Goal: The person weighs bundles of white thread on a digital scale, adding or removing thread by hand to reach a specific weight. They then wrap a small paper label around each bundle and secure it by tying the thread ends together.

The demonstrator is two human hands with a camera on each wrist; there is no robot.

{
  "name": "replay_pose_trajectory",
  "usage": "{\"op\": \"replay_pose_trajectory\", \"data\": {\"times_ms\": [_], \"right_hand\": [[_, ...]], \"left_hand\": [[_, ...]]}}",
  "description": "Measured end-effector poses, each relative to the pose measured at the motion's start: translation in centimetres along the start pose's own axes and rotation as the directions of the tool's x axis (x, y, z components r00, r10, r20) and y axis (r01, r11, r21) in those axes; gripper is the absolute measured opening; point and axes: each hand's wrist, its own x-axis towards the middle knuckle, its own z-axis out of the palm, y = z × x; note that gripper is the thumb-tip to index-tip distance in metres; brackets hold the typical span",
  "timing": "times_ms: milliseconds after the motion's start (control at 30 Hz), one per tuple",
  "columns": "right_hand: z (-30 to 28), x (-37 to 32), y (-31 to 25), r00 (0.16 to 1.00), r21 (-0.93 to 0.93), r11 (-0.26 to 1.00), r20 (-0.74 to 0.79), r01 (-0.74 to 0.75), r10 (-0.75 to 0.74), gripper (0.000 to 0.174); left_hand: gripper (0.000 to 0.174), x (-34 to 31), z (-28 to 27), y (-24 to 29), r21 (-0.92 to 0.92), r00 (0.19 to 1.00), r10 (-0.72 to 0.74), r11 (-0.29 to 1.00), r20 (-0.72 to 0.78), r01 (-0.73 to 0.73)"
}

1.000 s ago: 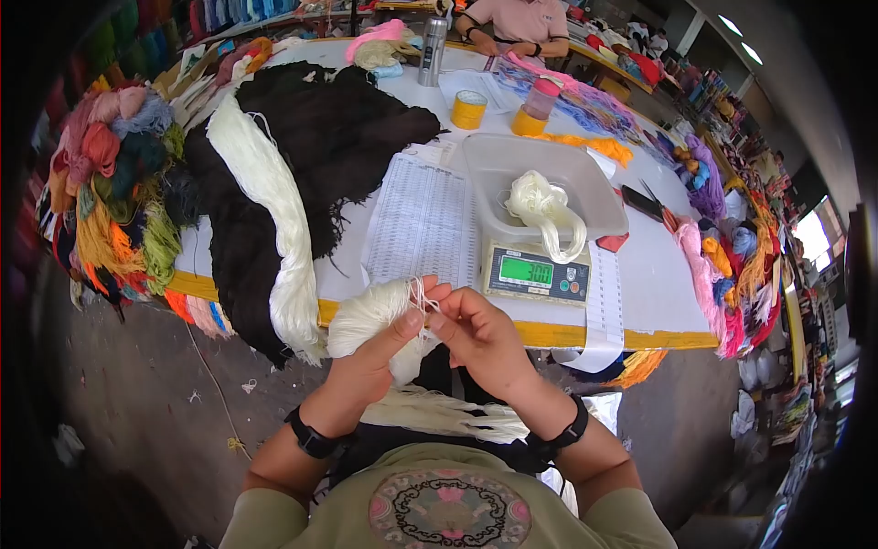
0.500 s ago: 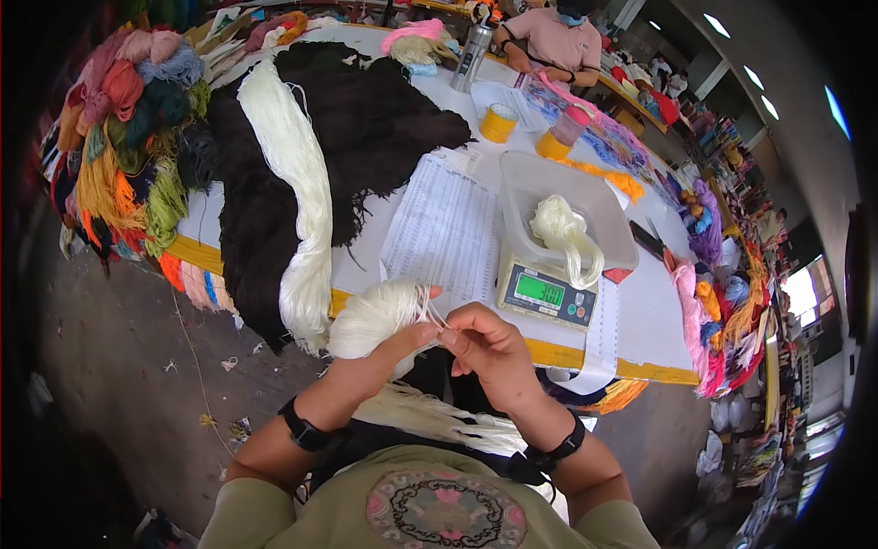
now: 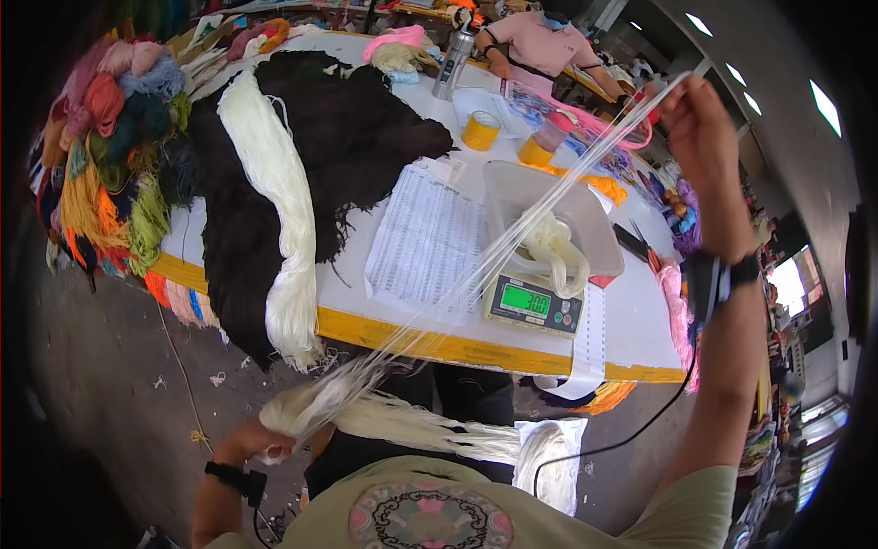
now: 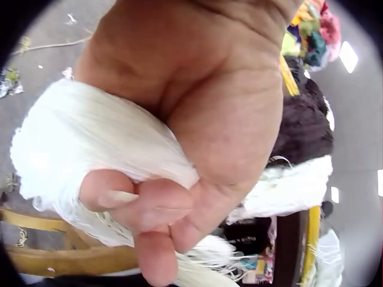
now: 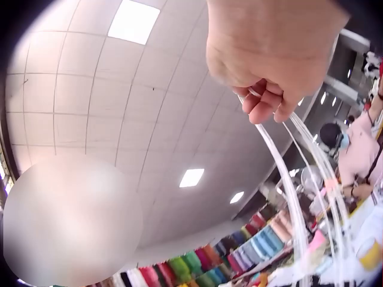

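Low at the left in the head view, my left hand (image 3: 245,443) grips a bundled skein of white yarn (image 4: 102,128), its fingers curled round the bundle. Raised high at the right, my right hand (image 3: 706,137) holds the end of a stretched length of white strands (image 3: 549,197). These strands run slantwise between both hands, crossing in front of the table and scale. In the right wrist view, curled fingers (image 5: 263,106) pinch the strands, which hang down in separate loops. More white yarn (image 3: 430,428) lies across my lap.
The scale (image 3: 535,305) bears a grey plastic tub (image 3: 599,229) with a cream skein (image 3: 553,245). Left of it lie a printed sheet (image 3: 425,233), dark yarn (image 3: 338,119) and a long white hank (image 3: 274,174). Scissors (image 3: 647,245) lie at the right. A person (image 3: 540,46) sits opposite.
My hands were together at the skein before the table. The right has swung up and right, drawing strands out long; the left has dropped down and left with the bundle.
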Motion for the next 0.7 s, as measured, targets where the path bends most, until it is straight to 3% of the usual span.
{"op": "replay_pose_trajectory", "data": {"times_ms": [33, 100, 133, 167, 233, 267, 300, 333, 367, 400, 433, 467, 500, 533, 567, 667, 700], "right_hand": [[-3.6, 1.7, -0.6, 1.000, 0.004, 1.000, -0.011, 0.002, -0.001, 0.026], [-6.4, 3.2, -2.0, 0.926, -0.153, 0.981, -0.337, 0.122, -0.167, 0.026], [-7.3, 3.2, -2.3, 0.905, -0.198, 0.970, -0.371, 0.143, -0.209, 0.026], [-8.2, 2.6, -1.8, 0.902, -0.203, 0.969, -0.377, 0.140, -0.210, 0.026], [-6.2, 0.0, -0.2, 0.974, -0.280, 0.959, -0.199, 0.051, -0.110, 0.026], [-3.4, -2.2, 1.4, 0.972, -0.366, 0.929, -0.232, -0.052, -0.037, 0.021], [-2.6, -4.3, 3.5, 0.999, -0.655, 0.755, 0.012, 0.032, -0.031, 0.013], [0.4, -7.3, 5.0, 0.992, -0.523, 0.851, 0.068, -0.055, 0.106, 0.007], [1.4, -9.8, 5.9, 0.941, -0.808, 0.588, 0.231, 0.044, 0.248, 0.012], [3.3, -13.4, 8.0, 0.971, -0.986, 0.114, 0.144, 0.124, 0.190, 0.017], [4.9, -15.7, 8.7, 0.973, -0.974, 0.038, 0.224, 0.222, 0.062, 0.015], [5.9, -17.7, 9.1, 0.979, -0.981, 0.044, 0.191, 0.189, 0.069, 0.015], [6.6, -19.5, 9.3, 0.984, -0.986, 0.051, 0.160, 0.156, 0.075, 0.016], [7.1, -20.9, 9.4, 0.985, -0.988, 0.042, 0.153, 0.150, 0.076, 0.016], [7.6, -22.2, 9.5, 0.994, -0.992, 0.078, 0.105, 0.103, 0.027, 0.021], [8.0, -24.0, 9.4, 0.999, -0.992, 0.126, 0.020, 0.025, -0.043, 0.032], [8.0, -24.3, 9.3, 0.998, -0.991, 0.135, -0.009, -0.001, -0.063, 0.036]], "left_hand": [[0.020, 0.2, -1.1, -2.4, 0.012, 1.000, -0.001, 1.000, 0.003, 0.001], [0.021, 0.1, -1.9, -4.4, -0.106, 0.996, -0.054, 0.993, -0.067, 0.047], [0.021, -0.5, -1.6, -4.5, -0.220, 0.991, -0.067, 0.975, -0.119, 0.039], [0.021, -0.5, -1.3, -4.3, -0.213, 0.991, -0.067, 0.976, -0.114, 0.042], [0.015, -0.3, -0.6, -4.1, -0.305, 0.976, -0.093, 0.952, -0.198, 0.029], [0.015, -0.3, -0.2, -3.5, -0.302, 0.977, -0.092, 0.953, -0.191, 0.031], [0.016, -0.4, 0.3, -2.4, -0.278, 0.970, -0.015, 0.959, -0.241, -0.054], [0.017, -0.4, 0.7, -1.2, -0.250, 0.956, 0.066, 0.958, -0.285, -0.141], [0.017, -0.5, 0.8, -0.1, -0.246, 0.960, 0.073, 0.959, -0.269, -0.142], [0.020, -1.0, 0.9, 1.1, -0.247, 0.945, 0.165, 0.939, -0.281, -0.237], [0.023, -1.7, 1.0, 2.6, -0.249, 0.921, 0.254, 0.910, -0.294, -0.331], [0.028, -3.1, 2.3, 4.9, -0.287, 0.859, 0.417, 0.819, -0.297, -0.497], [0.044, -4.5, 2.9, 6.3, -0.404, 0.828, 0.497, 0.722, -0.260, -0.561], [0.063, -5.2, 3.5, 7.2, -0.674, 0.768, 0.635, 0.531, -0.085, -0.514], [0.077, -6.3, 6.0, 10.8, -0.792, 0.547, 0.836, 0.314, -0.030, -0.523], [0.082, -8.6, 8.6, 14.3, -0.838, 0.498, 0.867, 0.273, 0.001, -0.473], [0.080, -7.4, 7.6, 13.8, -0.836, 0.410, 0.897, 0.347, 0.164, -0.425]]}}
